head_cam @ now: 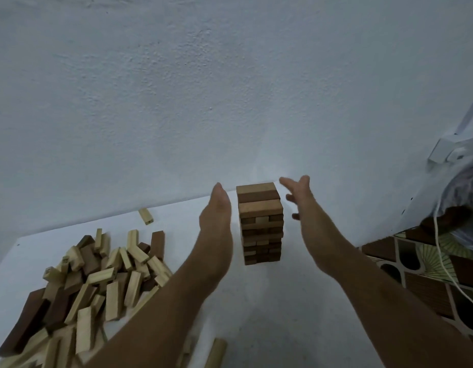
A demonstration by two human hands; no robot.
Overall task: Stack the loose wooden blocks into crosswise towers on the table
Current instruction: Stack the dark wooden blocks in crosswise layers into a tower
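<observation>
A crosswise tower of wooden blocks (260, 224) stands on the white table (270, 301) near the back wall, many layers high, in light and dark wood. My left hand (216, 208) is held flat with straight fingers just left of the tower's upper part, a small gap between them. My right hand (300, 195) is spread open to the right of the tower top, also apart from it. Neither hand holds a block. A big heap of loose blocks (97, 277) lies at the table's left.
One stray light block (146, 216) lies near the wall, left of the tower. Another block (216, 353) lies at the bottom edge. The wall rises right behind the tower. Right of the table are patterned floor tiles (426, 274), a white cable (442, 261) and a wall socket (446, 152).
</observation>
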